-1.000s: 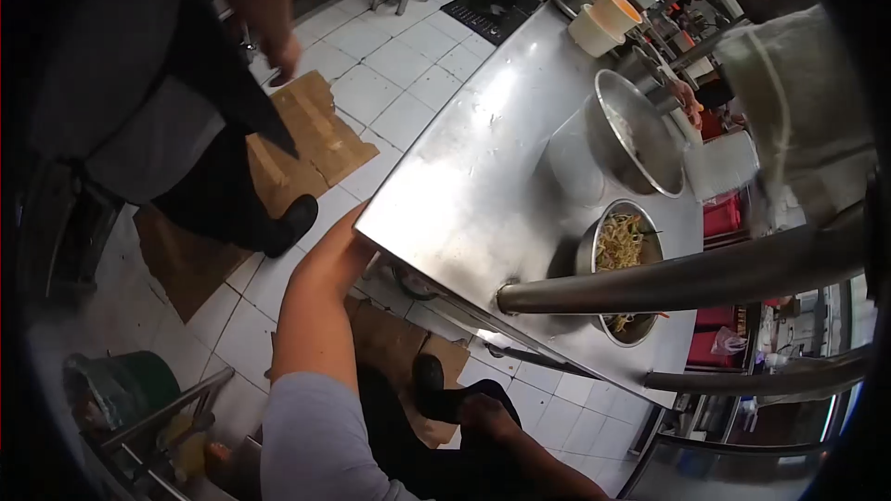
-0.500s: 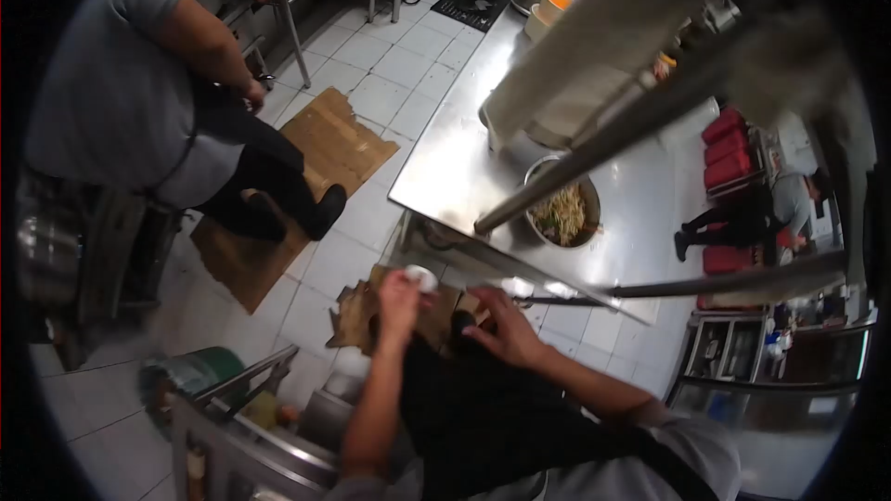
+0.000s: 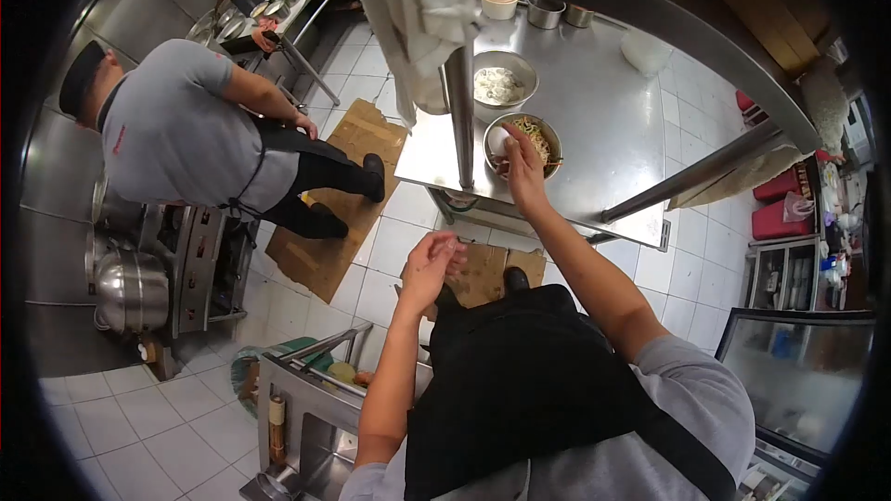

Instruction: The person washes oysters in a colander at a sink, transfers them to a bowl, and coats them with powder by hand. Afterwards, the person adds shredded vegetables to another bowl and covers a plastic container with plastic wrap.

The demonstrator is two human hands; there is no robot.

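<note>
My right hand [image 3: 525, 173] reaches over the edge of the steel table, its fingers closed on what looks like a white egg [image 3: 498, 140]. Right under it stands a metal bowl [image 3: 558, 150] of shredded vegetables [image 3: 536, 134], partly hidden by the hand. Behind that bowl is a larger metal bowl [image 3: 527, 72] with a white powdery or creamy mixture [image 3: 497, 85]. My left hand [image 3: 432, 269] hangs in front of my body, short of the table, its fingers loosely bent and apart with nothing seen in them.
The steel table [image 3: 603, 111] has upright posts and a hanging white cloth [image 3: 413, 23] near my reach. A co-worker [image 3: 190, 130] stands at left on cardboard [image 3: 325, 255]. A steel sink unit [image 3: 320, 445] and a green bin [image 3: 297, 348] are at lower left.
The white egg was in my left hand and is now in my right, which has moved forward over the vegetable bowl. My view has turned, bringing more of the table into sight.
</note>
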